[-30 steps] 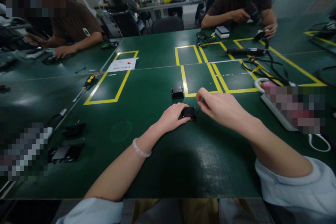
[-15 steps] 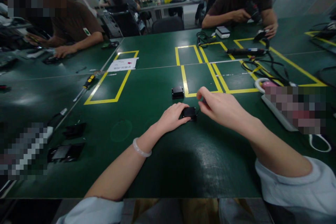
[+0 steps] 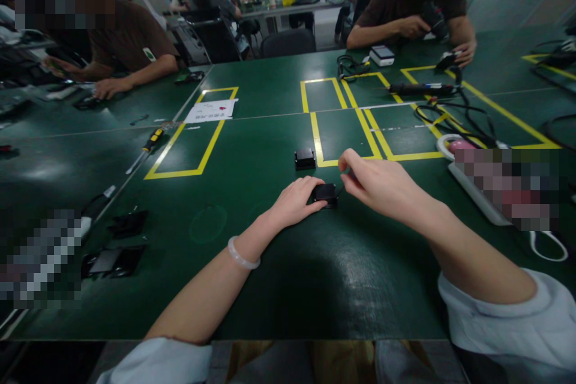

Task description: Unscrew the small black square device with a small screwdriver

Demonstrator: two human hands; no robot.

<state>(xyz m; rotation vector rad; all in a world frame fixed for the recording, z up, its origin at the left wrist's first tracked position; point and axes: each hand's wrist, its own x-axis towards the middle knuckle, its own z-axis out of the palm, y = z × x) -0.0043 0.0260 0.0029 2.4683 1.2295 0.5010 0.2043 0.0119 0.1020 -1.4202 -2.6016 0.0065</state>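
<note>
My left hand (image 3: pixel 294 199) is closed around the left side of a small black rectangular block (image 3: pixel 324 193), with the thumb at its near edge and the fingers at its far edge. The block rests on the green table. My right hand (image 3: pixel 375 183) is raised just to the right of it, fingers curled in a pinch on a thin dark rod (image 3: pixel 341 189). That rod slants down to the block's right side; most of it is hidden in the fingers. A second black block (image 3: pixel 305 159) of similar look stands just beyond, touched by neither hand.
Yellow tape outlines (image 3: pixel 346 162) mark the green table (image 3: pixel 252 150). A yellow-black screwdriver (image 3: pixel 153 140) and dark parts (image 3: pixel 114 261) lie to the left. Black cables (image 3: pixel 472 114) and a blurred-out object with a white strap (image 3: pixel 549 255) are at right. Two co-workers sit across the table.
</note>
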